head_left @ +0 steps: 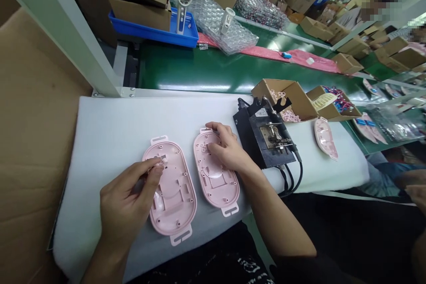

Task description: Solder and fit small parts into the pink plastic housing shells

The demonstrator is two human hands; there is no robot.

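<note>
On the padded mat (116, 133) two shells are laid side by side: the left shell (173, 195) is touched at its far end by the left hand (128, 199), and the right shell (218, 177) by the right hand (226, 146). Just right of the right shell a fixture (262, 135) is set, with an open box (296, 95) and a second box (333, 104) placed behind it and a third shell (326, 138) laid further right. Behind the mat a conveyor belt (199, 71) is run across, with a tray (153, 33) and a stack of blister sheets (219, 31) set at its far side.
</note>
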